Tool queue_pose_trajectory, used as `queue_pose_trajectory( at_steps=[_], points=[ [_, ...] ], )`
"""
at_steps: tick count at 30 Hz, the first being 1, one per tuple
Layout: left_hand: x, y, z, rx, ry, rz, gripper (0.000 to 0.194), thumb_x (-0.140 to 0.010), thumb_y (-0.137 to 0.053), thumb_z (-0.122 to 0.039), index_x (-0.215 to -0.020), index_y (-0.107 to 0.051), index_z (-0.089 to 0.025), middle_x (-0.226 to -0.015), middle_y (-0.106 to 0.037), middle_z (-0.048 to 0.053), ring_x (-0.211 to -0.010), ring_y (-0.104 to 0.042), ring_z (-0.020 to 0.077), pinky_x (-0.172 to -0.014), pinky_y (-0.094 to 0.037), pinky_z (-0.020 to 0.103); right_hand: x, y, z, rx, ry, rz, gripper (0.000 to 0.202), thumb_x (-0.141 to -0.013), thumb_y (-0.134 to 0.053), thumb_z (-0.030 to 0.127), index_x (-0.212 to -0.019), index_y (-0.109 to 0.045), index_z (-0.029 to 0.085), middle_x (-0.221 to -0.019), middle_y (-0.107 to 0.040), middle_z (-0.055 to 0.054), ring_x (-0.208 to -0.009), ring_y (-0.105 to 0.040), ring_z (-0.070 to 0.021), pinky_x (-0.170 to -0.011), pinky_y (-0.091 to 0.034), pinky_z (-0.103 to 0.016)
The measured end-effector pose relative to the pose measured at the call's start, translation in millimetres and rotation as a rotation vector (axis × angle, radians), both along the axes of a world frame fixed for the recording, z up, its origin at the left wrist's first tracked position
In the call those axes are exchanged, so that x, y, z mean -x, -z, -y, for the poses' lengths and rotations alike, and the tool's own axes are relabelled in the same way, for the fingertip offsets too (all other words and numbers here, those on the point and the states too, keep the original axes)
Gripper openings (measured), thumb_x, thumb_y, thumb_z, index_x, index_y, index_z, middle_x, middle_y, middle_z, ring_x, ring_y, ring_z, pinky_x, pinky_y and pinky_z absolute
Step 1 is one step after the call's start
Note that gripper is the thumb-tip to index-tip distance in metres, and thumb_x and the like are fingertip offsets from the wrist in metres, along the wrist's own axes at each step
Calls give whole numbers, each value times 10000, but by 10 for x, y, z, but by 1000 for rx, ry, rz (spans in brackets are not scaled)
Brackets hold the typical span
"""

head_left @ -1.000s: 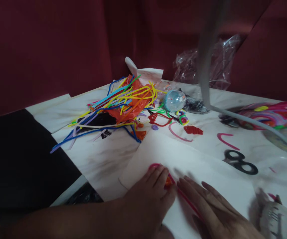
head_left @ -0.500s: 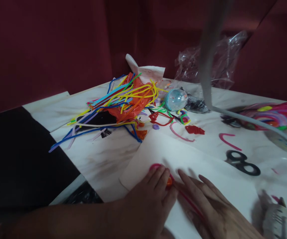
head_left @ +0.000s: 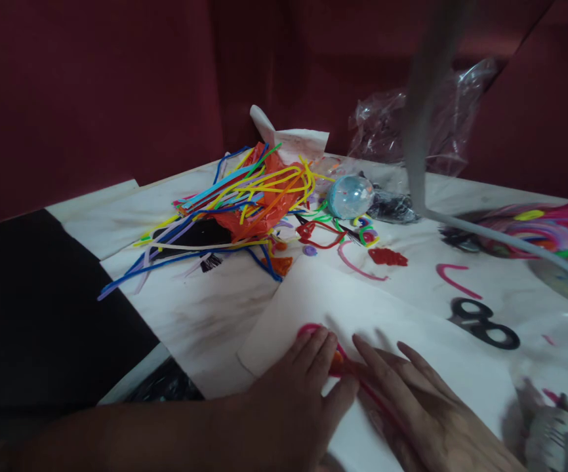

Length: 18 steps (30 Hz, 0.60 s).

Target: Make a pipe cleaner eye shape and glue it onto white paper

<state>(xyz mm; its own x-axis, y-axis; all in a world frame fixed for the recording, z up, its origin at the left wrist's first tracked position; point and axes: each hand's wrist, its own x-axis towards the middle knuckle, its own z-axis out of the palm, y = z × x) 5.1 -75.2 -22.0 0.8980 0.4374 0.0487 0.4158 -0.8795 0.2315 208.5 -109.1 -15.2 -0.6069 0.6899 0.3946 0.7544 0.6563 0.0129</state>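
A pink fuzzy stem curves over a white sheet of paper, its looped end under the fingertips of my left hand. Those fingers press together on the loop, the thumb stretched toward the stem's straight part. Beside the thumb, a small orange piece shows within the loop. My right hand lies over the stem's lower part, its upper fingers spread and stretched out. Its thumb side is in shadow, so whether it pinches the stem is hidden.
Colourful fuzzy stems pile up at the back left, beside a clear ball. Black scissor handles lie right of the paper. A grey cable crosses the right side. A glue-like bottle is at lower right.
My left thumb has stretched out a little to the right, toward the stem and my right hand. The whole view has shifted slightly; my hands otherwise keep their places.
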Motion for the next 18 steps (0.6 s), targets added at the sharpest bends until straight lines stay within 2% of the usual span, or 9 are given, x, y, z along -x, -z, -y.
queue_pose_trajectory(
  at_steps=[5, 7, 12, 15, 18],
  points=[
    [-12, -28, -5, 33, -8, -20, 799, -837, -498, -534, -1323, -314, 73, -1411, -256, 325, -1358, -159, 383, -1118, -159, 461, -23, 91, 49, -82, -33, 262, 510, -868, -262, 20, -1367, -263, -90, -1276, -432, -203, -1213, -336, -348, -880, -432, -594],
    [-11, -43, -7, 38, -11, -23, 823, -835, -493, -547, -1331, -299, 81, -1419, -238, 323, -1358, -163, 377, -1120, -161, 453, -25, 117, 80, -121, -59, 315, 485, -872, -268, 20, -1341, -296, -100, -1293, -406, -217, -1214, -315, -379, -915, -356, -632],
    [22, -19, -17, 40, -18, 29, 873, -817, -482, -605, -1328, -306, 81, -1431, -235, 305, -1369, -159, 343, -1123, -174, 422, -2, 124, 82, -198, -96, 365, 447, -862, -285, 13, -1292, -358, -88, -1251, -440, -239, -1168, -383, -372, -1017, -111, -636],
    [40, 7, -34, -18, -33, 82, 849, -836, -438, -622, -1335, -322, 56, -1416, -301, 275, -1359, -216, 309, -1125, -175, 383, 13, 128, 72, -206, -93, 390, 426, -871, -310, 19, -1280, -374, -81, -1279, -407, -246, -1159, -391, -377, -1013, -95, -646],
    [26, 20, -70, -72, -44, 124, 853, -813, -409, -678, -1299, -407, 23, -1356, -418, 234, -1306, -329, 281, -1115, -196, 335, 11, 156, 89, -232, -106, 397, 438, -864, -298, 18, -1284, -385, -68, -1300, -377, -253, -1154, -394, -387, -983, -143, -660]
  ],
)
